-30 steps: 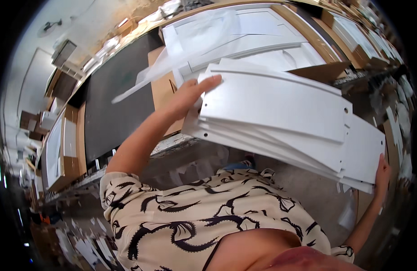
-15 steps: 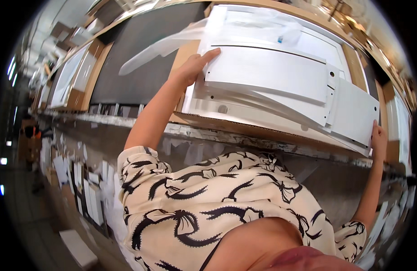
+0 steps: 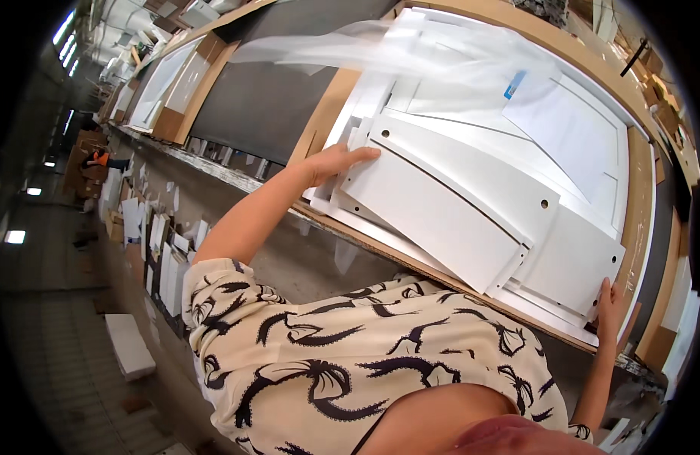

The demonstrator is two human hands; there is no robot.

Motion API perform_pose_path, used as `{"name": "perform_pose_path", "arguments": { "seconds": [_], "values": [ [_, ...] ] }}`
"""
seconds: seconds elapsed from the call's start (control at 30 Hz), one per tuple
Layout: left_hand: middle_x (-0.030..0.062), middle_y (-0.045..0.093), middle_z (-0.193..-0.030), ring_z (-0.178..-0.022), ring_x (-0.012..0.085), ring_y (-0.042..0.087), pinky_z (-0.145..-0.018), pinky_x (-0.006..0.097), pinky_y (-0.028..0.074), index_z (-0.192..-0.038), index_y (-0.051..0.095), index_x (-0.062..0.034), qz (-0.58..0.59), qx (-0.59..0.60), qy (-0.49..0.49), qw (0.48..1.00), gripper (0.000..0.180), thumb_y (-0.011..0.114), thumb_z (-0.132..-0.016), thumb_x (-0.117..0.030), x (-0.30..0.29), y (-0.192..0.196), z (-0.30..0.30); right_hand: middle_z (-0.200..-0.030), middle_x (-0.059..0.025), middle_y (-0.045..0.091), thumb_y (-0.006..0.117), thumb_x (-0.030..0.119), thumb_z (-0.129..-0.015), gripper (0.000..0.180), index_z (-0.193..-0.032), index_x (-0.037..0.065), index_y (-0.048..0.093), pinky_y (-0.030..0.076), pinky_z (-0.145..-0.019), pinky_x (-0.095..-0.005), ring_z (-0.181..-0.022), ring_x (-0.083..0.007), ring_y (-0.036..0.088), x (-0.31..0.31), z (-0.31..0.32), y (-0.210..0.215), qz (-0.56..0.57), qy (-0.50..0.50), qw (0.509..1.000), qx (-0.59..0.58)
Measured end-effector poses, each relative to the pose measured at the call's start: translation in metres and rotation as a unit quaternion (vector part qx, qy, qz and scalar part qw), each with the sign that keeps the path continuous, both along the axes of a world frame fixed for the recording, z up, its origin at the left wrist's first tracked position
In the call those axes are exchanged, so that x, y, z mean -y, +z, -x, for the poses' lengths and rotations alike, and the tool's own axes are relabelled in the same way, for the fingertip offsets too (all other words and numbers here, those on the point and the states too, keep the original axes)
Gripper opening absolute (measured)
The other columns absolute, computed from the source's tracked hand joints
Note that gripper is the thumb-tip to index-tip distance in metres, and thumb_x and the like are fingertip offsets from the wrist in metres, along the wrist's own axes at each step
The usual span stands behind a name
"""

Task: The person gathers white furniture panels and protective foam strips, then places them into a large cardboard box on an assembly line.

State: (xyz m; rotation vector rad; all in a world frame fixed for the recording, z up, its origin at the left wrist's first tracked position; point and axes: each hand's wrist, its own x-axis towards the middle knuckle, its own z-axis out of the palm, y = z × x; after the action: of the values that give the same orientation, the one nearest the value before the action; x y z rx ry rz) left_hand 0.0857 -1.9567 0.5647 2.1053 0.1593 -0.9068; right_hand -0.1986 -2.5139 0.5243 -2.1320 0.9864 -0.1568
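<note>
Several white flat panels (image 3: 433,212) with small dark holes lie fanned over one another above an open cardboard box (image 3: 638,189). My left hand (image 3: 339,164) is closed round the left end of these panels, its thumb lying on the top face. At the far right end of the stack, my right hand (image 3: 611,305) grips the edge of another white panel (image 3: 574,262), its fingers partly hidden. Beneath the panels, larger white framed boards (image 3: 604,152) fill the box. Behind my hands a thin white sheet with a blue strip (image 3: 551,125) rests beside crumpled clear plastic film (image 3: 320,47).
The box sits on a dark conveyor belt (image 3: 266,98) with a worn metal edge (image 3: 206,168). Another box of white parts (image 3: 164,91) stands on the belt to the left. White offcuts (image 3: 164,258) and a white block (image 3: 128,345) lie on the floor; a person (image 3: 100,159) is far off left.
The panels have shifted and are more fanned out, angled down to the right, with both hands still on them. More of the sheet with the blue strip shows. My view has turned.
</note>
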Motion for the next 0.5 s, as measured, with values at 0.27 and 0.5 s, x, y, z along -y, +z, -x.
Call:
{"name": "perform_pose_path", "arguments": {
  "seconds": [0.27, 0.5],
  "values": [
    [0.0227, 0.046, -0.118, -0.110, 0.0293, 0.048, -0.093, 0.039, 0.038, -0.123, 0.037, 0.0109, -0.045, -0.052, 0.021, 0.997, 0.097, 0.065, -0.065, -0.062, -0.014, -0.009, 0.013, -0.064, 0.0050, 0.030, 0.049, 0.034, -0.093, 0.035, -0.071, 0.009, 0.040, 0.026, -0.053, -0.0234, -0.061, -0.0050, 0.029, -0.011, 0.013, 0.006, -0.075, 0.017, 0.997, -0.016],
    [0.0194, 0.062, -0.073, -0.071, 0.0305, 0.063, -0.067, 0.040, 0.049, -0.081, 0.062, 0.0071, -0.335, 0.194, -0.237, 0.891, 0.074, 0.051, -0.077, -0.066, 0.038, 0.064, 0.015, -0.067, 0.0056, 0.032, 0.048, 0.030, -0.094, 0.030, -0.076, 0.006, 0.045, 0.027, -0.056, -0.0232, -0.064, -0.0048, 0.029, -0.002, 0.017, 0.011, -0.056, 0.060, 0.995, -0.052]
  ]
}}
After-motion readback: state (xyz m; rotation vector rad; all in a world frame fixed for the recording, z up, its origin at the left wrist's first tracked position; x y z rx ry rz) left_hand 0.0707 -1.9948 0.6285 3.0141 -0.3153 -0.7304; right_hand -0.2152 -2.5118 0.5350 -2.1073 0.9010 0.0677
